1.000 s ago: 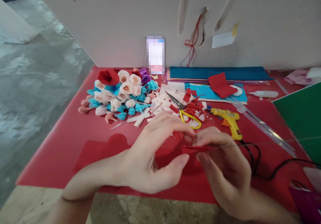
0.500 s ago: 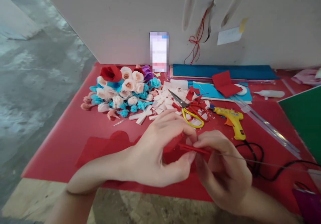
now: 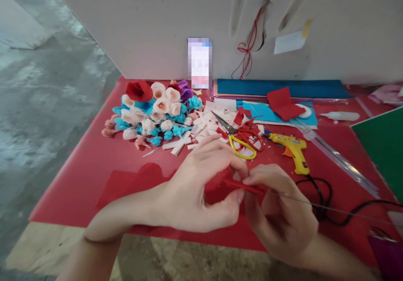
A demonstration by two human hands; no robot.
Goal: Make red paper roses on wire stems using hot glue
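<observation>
Above the front of the red table, my left hand (image 3: pixel 204 188) pinches a narrow piece of red crepe paper (image 3: pixel 239 185) between thumb and fingers. My right hand (image 3: pixel 281 209) grips the same piece from the other side, its fingertips close to the left ones. A thin wire (image 3: pixel 333 208) runs from my right hand out to the right; its joint with the paper is hidden by the fingers. Just beyond my hands lie scissors (image 3: pixel 242 147) with yellow and red handles. A yellow glue gun (image 3: pixel 292 148) rests farther right. Cut red paper (image 3: pixel 126 184) lies beside my left forearm.
Paper flowers (image 3: pixel 160 106) in several colours are heaped at the back left, next to white and red scraps (image 3: pixel 204 125). A phone (image 3: pixel 200 62) leans on the wall. Blue paper (image 3: pixel 277 90), a small bottle (image 3: pixel 341 116) and a black cord (image 3: pixel 349 218) are on the right.
Both hands keep their hold on the red crepe paper, with hardly any movement. The view has shifted very slightly.
</observation>
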